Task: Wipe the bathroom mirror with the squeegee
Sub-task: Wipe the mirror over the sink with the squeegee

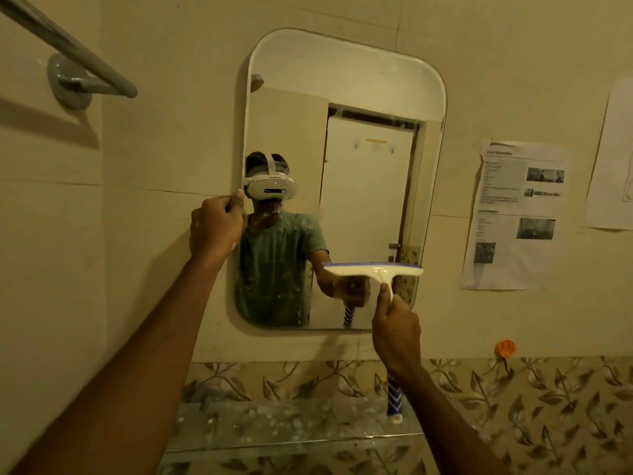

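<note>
a: where do we have the squeegee (pixel 375 270) just now?

b: on the lower right part of the mirror (pixel 359 80), its white blade lying level across the glass, close to the mirror's right edge. whether the rubber truly touches the glass we cannot tell for sure, though its reflection sits just beneath it.

a: and our right hand (pixel 395 334)?

b: it grips the squeegee's handle below the blade, fingers wrapped round it, thumb laid up along the white neck. the blue and white striped end of the handle sticks out under our wrist, below the mirror's bottom edge.

a: our left hand (pixel 215 228)?

b: it is curled round the mirror's left edge, about halfway up, with the arm stretched out towards it.

a: how does the glass look?

b: white specks and smears lie on the lower left part of the mirror; the upper part looks cleaner.

a: what else is around the mirror?

b: a metal towel rail (pixel 68 46) up to its left, a printed sheet (pixel 513 214) stuck on the wall to its right, an orange hook (pixel 505 347) below and right of it, and a spattered glass shelf (pixel 291 426) beneath it against leaf-patterned tiles (pixel 548 406).
</note>
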`<action>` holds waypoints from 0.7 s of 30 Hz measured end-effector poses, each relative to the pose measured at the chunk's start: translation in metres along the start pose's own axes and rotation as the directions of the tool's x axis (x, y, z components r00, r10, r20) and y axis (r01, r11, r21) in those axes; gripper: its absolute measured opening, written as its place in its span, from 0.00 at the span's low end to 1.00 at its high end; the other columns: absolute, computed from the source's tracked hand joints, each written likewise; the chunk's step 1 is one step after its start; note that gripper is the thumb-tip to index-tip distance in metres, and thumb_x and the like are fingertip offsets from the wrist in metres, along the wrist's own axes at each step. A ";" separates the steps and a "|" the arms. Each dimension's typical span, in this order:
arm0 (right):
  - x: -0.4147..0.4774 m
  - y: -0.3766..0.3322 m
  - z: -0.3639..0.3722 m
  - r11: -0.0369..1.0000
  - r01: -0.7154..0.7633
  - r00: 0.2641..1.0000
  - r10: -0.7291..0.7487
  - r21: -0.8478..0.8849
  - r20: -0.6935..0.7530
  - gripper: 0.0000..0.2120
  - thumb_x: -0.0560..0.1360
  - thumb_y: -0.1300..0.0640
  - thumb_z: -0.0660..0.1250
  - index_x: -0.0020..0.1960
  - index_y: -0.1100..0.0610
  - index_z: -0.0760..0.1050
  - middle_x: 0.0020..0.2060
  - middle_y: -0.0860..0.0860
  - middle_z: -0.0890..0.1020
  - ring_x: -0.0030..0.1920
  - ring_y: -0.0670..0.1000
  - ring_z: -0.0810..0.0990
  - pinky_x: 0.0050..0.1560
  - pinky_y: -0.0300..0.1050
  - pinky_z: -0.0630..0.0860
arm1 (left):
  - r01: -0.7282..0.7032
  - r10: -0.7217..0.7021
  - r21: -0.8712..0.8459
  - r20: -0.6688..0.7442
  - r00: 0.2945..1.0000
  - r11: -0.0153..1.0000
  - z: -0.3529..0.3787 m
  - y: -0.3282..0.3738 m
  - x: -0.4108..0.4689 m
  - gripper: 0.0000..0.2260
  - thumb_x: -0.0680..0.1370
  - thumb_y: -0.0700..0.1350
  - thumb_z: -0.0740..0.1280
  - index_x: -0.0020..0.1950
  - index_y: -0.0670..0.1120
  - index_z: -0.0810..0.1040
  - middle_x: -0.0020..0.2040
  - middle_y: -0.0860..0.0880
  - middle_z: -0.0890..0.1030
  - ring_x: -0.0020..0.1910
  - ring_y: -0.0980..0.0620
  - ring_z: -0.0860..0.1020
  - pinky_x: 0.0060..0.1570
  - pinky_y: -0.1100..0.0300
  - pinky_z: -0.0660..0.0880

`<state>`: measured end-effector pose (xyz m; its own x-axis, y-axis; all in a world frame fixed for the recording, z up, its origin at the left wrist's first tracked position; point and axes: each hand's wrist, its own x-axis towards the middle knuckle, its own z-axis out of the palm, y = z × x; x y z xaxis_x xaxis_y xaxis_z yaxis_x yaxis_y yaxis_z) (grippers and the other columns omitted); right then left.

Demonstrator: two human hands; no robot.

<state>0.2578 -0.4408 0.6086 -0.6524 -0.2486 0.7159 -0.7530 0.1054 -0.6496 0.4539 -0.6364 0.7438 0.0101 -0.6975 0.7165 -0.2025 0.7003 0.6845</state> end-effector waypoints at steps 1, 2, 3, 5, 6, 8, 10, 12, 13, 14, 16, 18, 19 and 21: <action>0.010 -0.007 -0.002 1.000 0.008 1.000 -0.008 0.016 -0.006 0.23 0.80 0.39 0.47 0.35 0.48 0.70 0.26 0.47 0.74 0.24 0.45 0.71 0.23 0.39 0.65 | -0.003 0.003 0.006 0.000 1.000 1.000 0.000 -0.001 -0.001 0.22 0.81 0.58 0.56 0.33 0.48 0.74 0.30 0.48 0.77 0.32 0.51 0.75 0.33 0.57 0.68; 0.021 -0.015 -0.005 0.999 0.017 1.000 -0.016 0.044 -0.014 0.22 0.82 0.41 0.48 0.36 0.49 0.71 0.26 0.48 0.74 0.24 0.44 0.71 0.23 0.40 0.66 | -0.004 0.004 0.011 -0.003 1.000 1.000 0.001 -0.001 -0.002 0.22 0.81 0.58 0.55 0.34 0.47 0.75 0.31 0.47 0.77 0.33 0.50 0.74 0.35 0.56 0.69; 0.034 -0.023 -0.008 0.997 0.028 0.999 -0.027 0.069 -0.027 0.22 0.82 0.42 0.49 0.36 0.49 0.70 0.26 0.48 0.74 0.25 0.44 0.71 0.24 0.40 0.66 | -0.009 0.009 0.017 -0.009 1.000 1.000 0.001 -0.002 -0.003 0.22 0.81 0.58 0.55 0.34 0.46 0.75 0.31 0.48 0.76 0.33 0.50 0.74 0.35 0.57 0.68; 0.052 -0.035 -0.012 0.995 0.060 0.996 -0.055 0.077 -0.063 0.22 0.83 0.44 0.49 0.36 0.50 0.70 0.27 0.49 0.74 0.26 0.46 0.71 0.25 0.42 0.68 | -0.012 0.013 0.029 -0.020 1.000 1.000 0.003 -0.003 -0.004 0.23 0.81 0.58 0.54 0.36 0.45 0.76 0.31 0.49 0.76 0.33 0.51 0.73 0.35 0.57 0.68; 0.056 -0.036 -0.011 0.995 0.068 0.995 -0.063 0.071 -0.075 0.22 0.83 0.44 0.49 0.36 0.50 0.69 0.27 0.49 0.74 0.27 0.47 0.72 0.25 0.43 0.69 | -0.012 0.012 0.030 -0.024 1.000 0.999 0.004 -0.004 -0.005 0.23 0.81 0.58 0.54 0.37 0.45 0.77 0.31 0.49 0.76 0.32 0.52 0.73 0.35 0.58 0.68; 0.052 -0.029 -0.007 0.995 0.065 0.995 -0.060 0.069 -0.078 0.22 0.83 0.42 0.49 0.36 0.48 0.69 0.28 0.49 0.75 0.26 0.45 0.73 0.24 0.41 0.69 | -0.025 0.026 0.030 -0.039 0.999 0.999 0.007 -0.008 -0.008 0.23 0.81 0.58 0.54 0.36 0.45 0.76 0.30 0.49 0.76 0.31 0.54 0.73 0.33 0.59 0.68; 0.031 -0.013 0.002 0.995 0.049 0.997 -0.043 0.083 -0.067 0.22 0.81 0.40 0.48 0.36 0.47 0.69 0.26 0.47 0.74 0.26 0.43 0.75 0.20 0.32 0.66 | -0.037 0.039 0.035 -0.052 0.998 0.999 0.009 -0.013 -0.009 0.23 0.81 0.58 0.54 0.35 0.46 0.75 0.29 0.50 0.75 0.31 0.54 0.73 0.31 0.60 0.68; 0.006 0.005 0.009 0.996 -0.002 0.999 0.006 0.094 -0.044 0.23 0.79 0.36 0.47 0.35 0.47 0.70 0.25 0.46 0.74 0.27 0.38 0.76 0.21 0.29 0.67 | -0.050 0.052 0.035 -0.057 0.997 0.998 0.010 -0.018 -0.010 0.22 0.81 0.58 0.55 0.35 0.46 0.75 0.29 0.51 0.75 0.31 0.55 0.74 0.30 0.62 0.67; -0.005 0.012 0.010 0.996 -0.023 0.999 0.025 0.087 -0.028 0.24 0.77 0.35 0.47 0.35 0.47 0.70 0.25 0.46 0.74 0.28 0.38 0.76 0.21 0.29 0.67 | -0.050 0.052 0.037 -0.060 0.997 0.998 0.011 -0.019 -0.011 0.22 0.81 0.58 0.55 0.36 0.46 0.76 0.29 0.51 0.75 0.31 0.55 0.74 0.30 0.63 0.66; -0.013 0.017 0.011 0.997 -0.034 0.999 0.035 0.075 -0.011 0.24 0.76 0.34 0.46 0.35 0.47 0.71 0.25 0.47 0.74 0.28 0.38 0.76 0.20 0.29 0.67 | -0.046 0.049 0.037 -0.065 0.997 0.998 0.012 -0.021 -0.012 0.22 0.81 0.58 0.55 0.36 0.46 0.76 0.29 0.51 0.75 0.31 0.55 0.74 0.31 0.63 0.66; -0.022 0.021 0.011 0.999 -0.036 0.999 0.036 0.036 0.010 0.25 0.76 0.33 0.44 0.35 0.47 0.70 0.25 0.47 0.75 0.26 0.42 0.76 0.19 0.31 0.65 | -0.031 0.033 0.030 -0.069 0.997 0.999 0.012 -0.023 -0.018 0.22 0.81 0.58 0.55 0.38 0.46 0.77 0.30 0.50 0.77 0.31 0.54 0.74 0.32 0.61 0.68; -0.020 0.016 0.006 1.000 -0.020 1.000 0.020 0.002 0.002 0.25 0.76 0.34 0.44 0.35 0.47 0.70 0.25 0.47 0.74 0.23 0.43 0.73 0.20 0.32 0.64 | -0.004 0.006 0.024 -0.068 0.998 1.000 0.012 -0.024 -0.025 0.23 0.81 0.58 0.54 0.38 0.46 0.78 0.31 0.50 0.77 0.33 0.51 0.75 0.35 0.58 0.71; -0.016 0.011 0.004 1.000 -0.009 1.000 0.009 -0.001 -0.008 0.25 0.77 0.35 0.44 0.34 0.48 0.70 0.24 0.46 0.73 0.23 0.43 0.72 0.20 0.32 0.63 | 0.004 -0.002 0.026 -0.067 0.998 1.000 0.012 -0.024 -0.027 0.22 0.81 0.58 0.54 0.37 0.47 0.78 0.31 0.50 0.77 0.33 0.51 0.75 0.36 0.58 0.71; -0.004 -0.001 -0.001 1.000 0.005 1.000 -0.005 -0.002 -0.015 0.23 0.80 0.39 0.46 0.34 0.47 0.69 0.25 0.47 0.73 0.23 0.43 0.71 0.21 0.32 0.62 | 0.010 -0.008 0.027 -0.070 0.998 1.000 0.011 -0.026 -0.032 0.22 0.81 0.58 0.54 0.37 0.47 0.78 0.30 0.52 0.76 0.33 0.52 0.74 0.36 0.58 0.69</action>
<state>0.2608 -0.4390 0.6066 -0.6500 -0.2346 0.7228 -0.7562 0.1058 -0.6457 0.4481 -0.6337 0.7016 0.0802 -0.6910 0.7184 -0.2289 0.6887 0.6880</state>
